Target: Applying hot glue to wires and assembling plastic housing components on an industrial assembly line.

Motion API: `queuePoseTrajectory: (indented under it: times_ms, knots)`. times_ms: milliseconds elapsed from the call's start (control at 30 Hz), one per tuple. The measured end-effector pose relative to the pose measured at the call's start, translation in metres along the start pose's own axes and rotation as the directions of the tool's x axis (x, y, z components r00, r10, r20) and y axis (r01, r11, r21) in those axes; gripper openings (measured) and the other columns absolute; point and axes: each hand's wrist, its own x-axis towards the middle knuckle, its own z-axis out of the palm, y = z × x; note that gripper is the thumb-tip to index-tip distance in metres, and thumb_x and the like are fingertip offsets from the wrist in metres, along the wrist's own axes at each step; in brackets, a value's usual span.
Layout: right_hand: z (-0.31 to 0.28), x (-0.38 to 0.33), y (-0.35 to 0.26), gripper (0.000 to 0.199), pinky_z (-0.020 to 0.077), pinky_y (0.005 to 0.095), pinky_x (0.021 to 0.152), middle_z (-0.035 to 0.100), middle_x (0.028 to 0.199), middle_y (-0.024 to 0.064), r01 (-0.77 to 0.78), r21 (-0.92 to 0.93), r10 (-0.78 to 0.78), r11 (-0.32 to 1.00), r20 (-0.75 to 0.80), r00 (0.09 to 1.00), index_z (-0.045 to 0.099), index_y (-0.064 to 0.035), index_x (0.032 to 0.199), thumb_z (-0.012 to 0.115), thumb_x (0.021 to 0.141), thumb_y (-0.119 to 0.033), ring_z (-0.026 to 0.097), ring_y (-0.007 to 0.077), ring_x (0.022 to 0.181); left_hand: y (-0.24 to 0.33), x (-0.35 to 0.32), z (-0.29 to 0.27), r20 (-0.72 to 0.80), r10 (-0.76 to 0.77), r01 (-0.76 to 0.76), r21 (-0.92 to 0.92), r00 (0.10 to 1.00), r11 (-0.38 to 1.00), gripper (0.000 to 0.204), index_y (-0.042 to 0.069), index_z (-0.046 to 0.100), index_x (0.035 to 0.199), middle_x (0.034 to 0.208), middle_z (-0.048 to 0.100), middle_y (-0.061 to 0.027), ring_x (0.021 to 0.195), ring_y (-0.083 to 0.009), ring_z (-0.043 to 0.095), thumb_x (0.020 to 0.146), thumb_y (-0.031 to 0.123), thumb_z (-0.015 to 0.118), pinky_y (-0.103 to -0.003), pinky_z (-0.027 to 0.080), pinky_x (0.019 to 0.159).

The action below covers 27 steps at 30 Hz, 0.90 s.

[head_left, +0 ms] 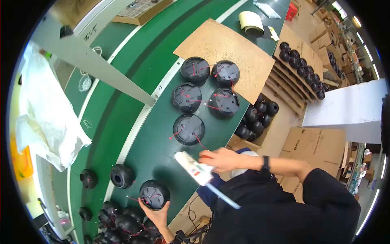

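My left hand (157, 216) grips a round black plastic housing (154, 195) from below, its flat face with red wires turned up. In my right hand (220, 160) is a white glue gun (194, 168), slightly blurred, with a pale blue stick (222, 195) running out of its rear. The gun is over the green bench, apart from the held housing. Just beyond it sits another black housing (189, 129) with red leads, and several similar ones (196, 70) stand farther up the bench in two columns.
Loose black housings (126, 223) pile up at the lower left. A single housing (122, 176) lies at the metal rail. Cardboard (227, 44) covers the far bench, with a tape roll (251, 24) behind. A box of black parts (260, 118) and stacked boards (292, 77) stand right.
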Motion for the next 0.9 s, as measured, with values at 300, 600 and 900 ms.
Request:
queuePoseTrajectory:
  times_ms: [300, 600, 900]
  knots:
    - [0.07, 0.063, 0.021, 0.041, 0.0525, 0.0421, 0.074, 0.052, 0.122, 0.0172, 0.125, -0.314, -0.265, 0.941, -0.456, 0.849, 0.054, -0.0022, 0.122, 0.061, 0.084, -0.017, 0.057, 0.0308, 0.098, 0.177, 0.047, 0.019, -0.029, 0.31, -0.312, -0.089, 0.95, 0.946, 0.122, 0.0, 0.025, 0.152, 0.146, 0.039, -0.0205, 0.135, -0.0324, 0.042, 0.053, 0.018, 0.096, -0.045, 0.035, 0.114]
    - [-0.128, -0.08, 0.101, 0.067, 0.0477, 0.0507, 0.084, 0.053, 0.125, 0.019, -0.341, 0.004, 0.256, 0.94, -0.667, 0.7, 0.055, -0.0089, 0.121, 0.083, 0.067, -0.036, 0.05, 0.0374, 0.115, 0.222, 0.059, 0.165, 0.162, 0.3, -0.275, -0.161, 0.94, 0.948, 0.127, -0.006, 0.018, 0.153, 0.153, 0.031, -0.0251, 0.142, -0.0365, 0.034, 0.057, 0.027, 0.095, -0.044, 0.028, 0.117]
    - [-0.12, -0.072, 0.181, 0.099, 0.0434, 0.0589, 0.103, 0.026, 0.15, 0.0297, -0.265, 0.182, 0.32, 0.947, -0.448, 0.835, 0.04, -0.0207, 0.145, 0.088, 0.06, -0.034, 0.036, 0.0537, 0.13, 0.223, 0.054, 0.172, 0.164, 0.224, -0.196, -0.173, 0.961, 0.965, 0.138, 0.0, -0.002, 0.157, 0.159, 0.018, -0.0264, 0.148, -0.0358, 0.025, 0.059, 0.022, 0.093, -0.044, 0.022, 0.121]
